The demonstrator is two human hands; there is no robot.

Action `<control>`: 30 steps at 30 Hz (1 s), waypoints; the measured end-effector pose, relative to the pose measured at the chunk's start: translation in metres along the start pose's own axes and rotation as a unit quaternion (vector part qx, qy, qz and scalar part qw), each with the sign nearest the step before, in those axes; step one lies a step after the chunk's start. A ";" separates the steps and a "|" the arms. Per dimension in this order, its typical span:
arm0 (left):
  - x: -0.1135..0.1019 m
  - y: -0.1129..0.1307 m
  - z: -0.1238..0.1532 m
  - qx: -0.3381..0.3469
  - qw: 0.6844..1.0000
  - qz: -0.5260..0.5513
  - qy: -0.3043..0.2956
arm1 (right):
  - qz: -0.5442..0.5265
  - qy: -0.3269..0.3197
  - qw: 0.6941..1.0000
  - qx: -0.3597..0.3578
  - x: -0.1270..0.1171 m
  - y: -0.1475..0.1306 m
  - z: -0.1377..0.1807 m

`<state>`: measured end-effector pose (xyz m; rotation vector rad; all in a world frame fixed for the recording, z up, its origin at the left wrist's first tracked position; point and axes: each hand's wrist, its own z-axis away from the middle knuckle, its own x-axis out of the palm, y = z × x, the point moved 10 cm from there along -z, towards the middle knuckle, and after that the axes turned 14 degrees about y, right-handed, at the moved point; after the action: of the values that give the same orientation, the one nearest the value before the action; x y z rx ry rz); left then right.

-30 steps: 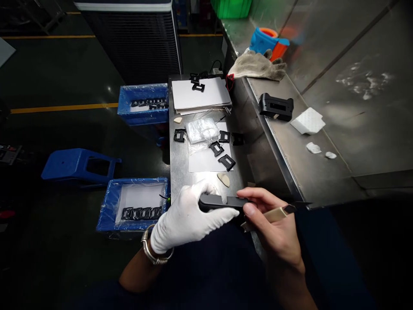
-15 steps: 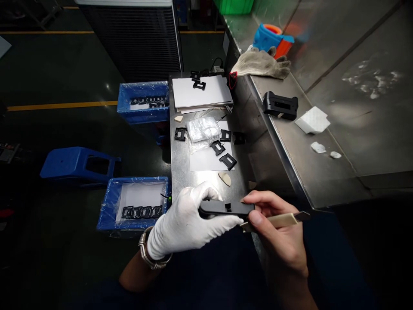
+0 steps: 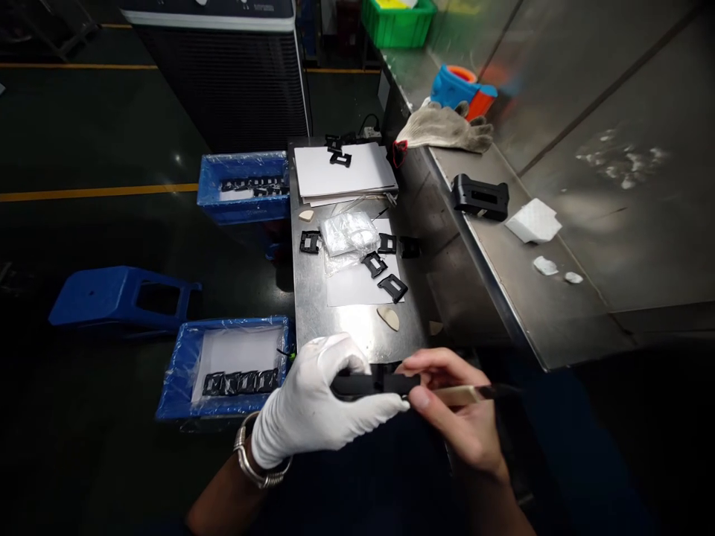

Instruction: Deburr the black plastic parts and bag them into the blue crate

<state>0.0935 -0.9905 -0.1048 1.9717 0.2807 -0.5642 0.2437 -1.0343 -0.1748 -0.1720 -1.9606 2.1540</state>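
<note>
My left hand (image 3: 310, 406), in a white glove, is closed around a black plastic part (image 3: 357, 385) above the near end of the metal table. My right hand (image 3: 466, 424) is bare and keeps a knife (image 3: 456, 395) with a cream handle in its grip, the dark blade pointing right. Its thumb and fingertips also meet the right end of the black part. Beyond the hands lie several flat black frames, one of them a tilted frame (image 3: 393, 288), near a white sheet (image 3: 351, 296). A beige chip (image 3: 388, 318) rests just past my left hand.
Two blue bins (image 3: 167, 372) (image 3: 204, 182) with black pieces stand left of the table. A clear plastic bag (image 3: 349, 232) and a paper stack (image 3: 343, 175) occupy the table. The raised metal ledge on the right carries a work glove (image 3: 441, 128), a black housing (image 3: 481, 198) and white scraps (image 3: 535, 221).
Both hands and the black part sit slightly lower and further left in the picture. My right fingers reach further over the part's end. The camera view has shifted a little.
</note>
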 end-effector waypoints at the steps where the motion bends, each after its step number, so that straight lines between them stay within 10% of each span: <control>1: -0.001 -0.013 0.003 -0.017 1.000 -0.011 0.006 | -0.018 -0.011 1.000 0.012 0.007 0.014 -0.001; 8: -0.008 -0.162 0.068 -0.327 0.936 -0.120 -0.057 | 0.180 0.136 0.967 0.122 -0.002 0.219 -0.048; 12: -0.013 -0.209 0.102 -0.411 0.899 -0.109 -0.104 | 0.248 0.158 0.948 0.120 -0.002 0.290 -0.071; 20: -0.009 -0.215 0.104 -0.472 0.870 -0.140 -0.027 | 0.292 0.091 0.951 0.045 0.018 0.302 -0.113; 30: 0.011 -0.201 0.104 -0.534 0.830 -0.148 0.059 | 0.337 0.294 0.880 0.159 -0.127 0.297 -0.126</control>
<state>-0.0109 -0.9928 -0.3056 0.8611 0.7959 -0.3402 0.3705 -0.9677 -0.4901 -1.4388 -1.2700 2.3408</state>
